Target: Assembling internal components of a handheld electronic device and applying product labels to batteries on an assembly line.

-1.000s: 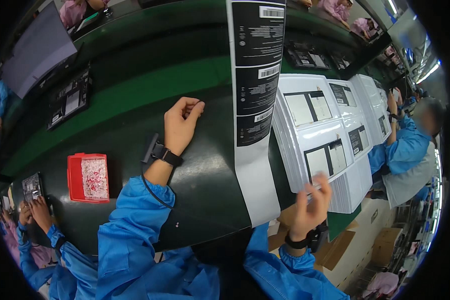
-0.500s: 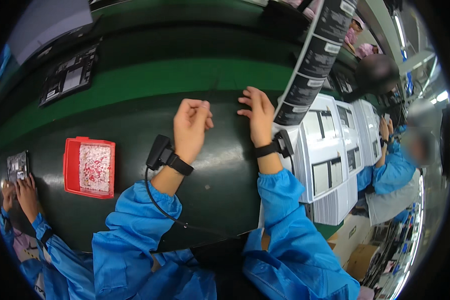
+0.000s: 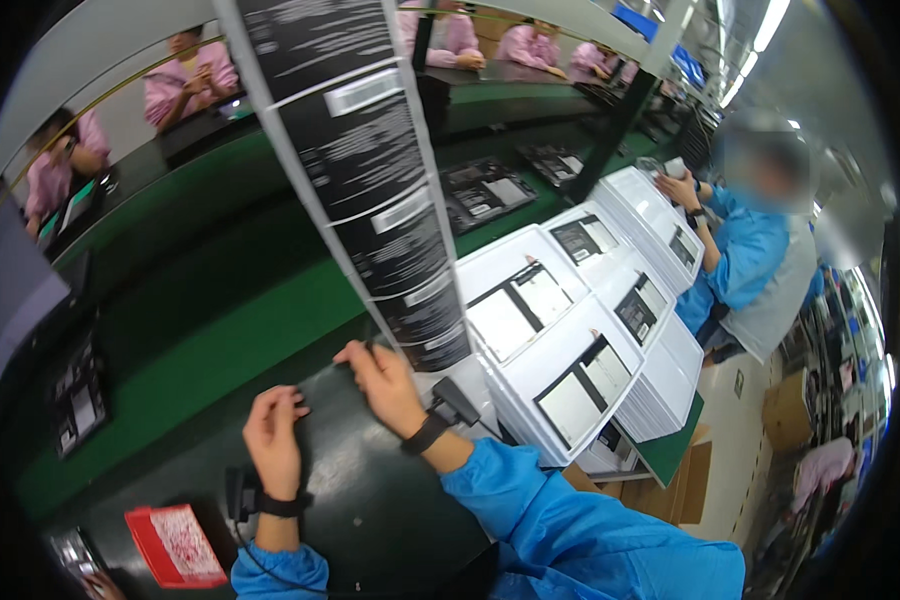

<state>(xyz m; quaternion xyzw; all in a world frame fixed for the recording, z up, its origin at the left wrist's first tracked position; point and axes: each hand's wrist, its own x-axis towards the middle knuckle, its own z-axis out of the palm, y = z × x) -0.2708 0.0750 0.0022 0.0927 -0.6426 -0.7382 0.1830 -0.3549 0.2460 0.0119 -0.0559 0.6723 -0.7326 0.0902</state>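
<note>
My left hand [image 3: 273,440] is over the dark work surface [image 3: 370,500], its fingers curled and thumb pressed in. Whatever they may pinch is too small or too clear to make out. To its right, beside the lower end of a long hanging strip of black labels [image 3: 380,200], is my right hand [image 3: 385,385], its fingers stretched and slightly apart. Nothing I can make out is held in it. Both wrists carry black straps with small black boxes. Stacked white plastic trays [image 3: 530,255] with flat silver-and-black battery-like packs [image 3: 583,392] stand right of my right hand.
A red bin [image 3: 160,560] of small white bits lies near my left forearm. Opened laptop bases [image 3: 485,192] rest along the green belt [image 3: 210,350]. A co-worker in blue [image 3: 760,240] stands beyond the trays; people in pink sit across. Cardboard boxes [image 3: 788,410] are on the right.
The view has swung right, bringing the label strip and trays toward the middle. The red bin now appears lower. The right hand's fingers have gone from spread and bent to stretched toward the left.
</note>
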